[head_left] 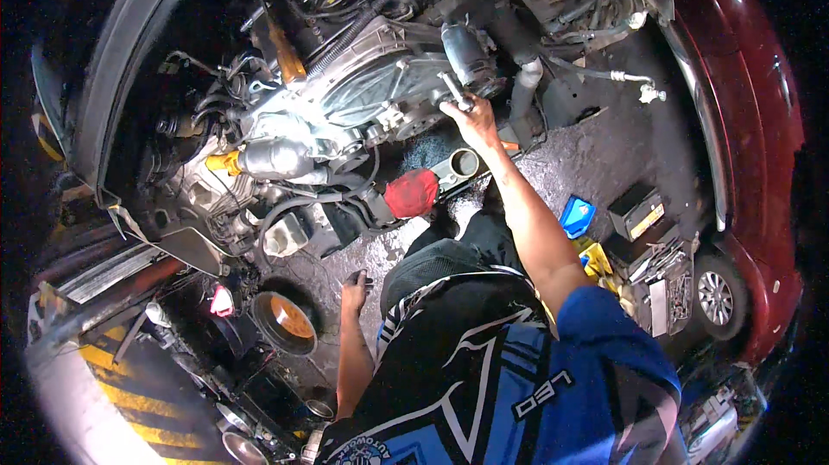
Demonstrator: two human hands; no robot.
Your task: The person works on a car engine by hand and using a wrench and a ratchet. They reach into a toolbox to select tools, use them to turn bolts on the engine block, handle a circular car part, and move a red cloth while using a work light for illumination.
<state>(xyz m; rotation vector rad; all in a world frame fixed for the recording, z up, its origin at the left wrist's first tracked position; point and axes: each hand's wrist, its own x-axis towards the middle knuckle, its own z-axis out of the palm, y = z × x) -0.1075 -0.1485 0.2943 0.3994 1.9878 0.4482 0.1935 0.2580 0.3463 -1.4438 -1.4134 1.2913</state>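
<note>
My right hand [475,123] reaches forward to the engine front and is closed round a metal ratchet wrench [452,87]. The working end of the tool is hard to make out. Just left of it lies the big engine cover [361,94], lit by a bright lamp, with pulleys [406,126] along its lower edge. A dark cylinder-shaped part [467,52] stands close behind the tool. Low beside my hip hangs my left hand [354,289], its darkened fingers loosely stretched and nothing visible in them.
A hammer-like wooden handle [283,46] rests on the engine. Below hang hoses [298,199] and a red cloth-covered part [411,194]. An oil pan [285,323] stands at left. To the right are a battery [636,211], a tool tray [661,279] and a red car [734,76].
</note>
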